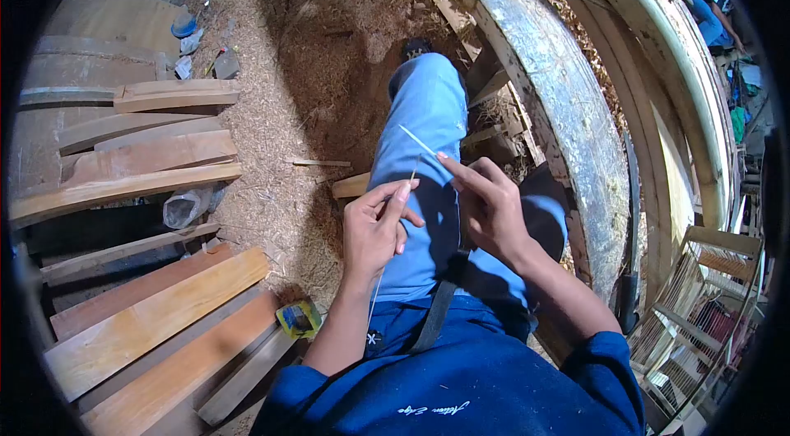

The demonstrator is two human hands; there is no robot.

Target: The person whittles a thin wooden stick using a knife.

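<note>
My left hand is over my thigh, thumb and forefinger pinched on a thin strand whose tip sticks up past the fingertips. A fine pale line hangs below this hand along the wrist; whether it is the same strand I cannot tell. Just to the right, my right hand is closed with its fingertips on a slender white stick, which slants up and left above the strand. The two hands are apart, and the stick's lower end is hidden by the right fingers.
Wooden boards are laid out on the left, near a yellow-and-blue packet. Wood shavings cover the floor. A long curved metal-topped surface runs along my right, with a wooden rack beyond. Another person is at the far right.
</note>
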